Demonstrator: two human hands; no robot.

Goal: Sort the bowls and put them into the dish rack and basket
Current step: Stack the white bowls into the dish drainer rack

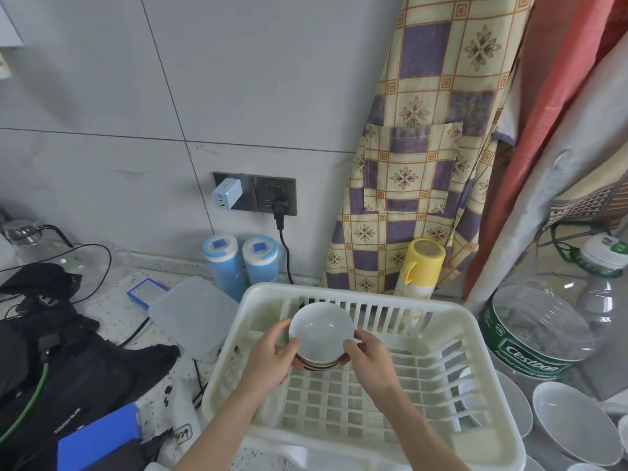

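Both hands point(272, 355) grip bowl stack point(321, 331), over basket point(475, 331) far-left corner.

Bowls point(321, 329): glazed ceramic, glossy white. Rack point(438, 348): cream plastic, smooth, semi-matt. Counter point(112, 311): speckled stone, polished. Wall point(136, 96): grey tile, smooth, low sheen. Apron point(428, 158): woven cloth, matt, printed. Jug point(543, 321): clear plastic, glossy. Socket plate point(255, 195): brushed metal look.
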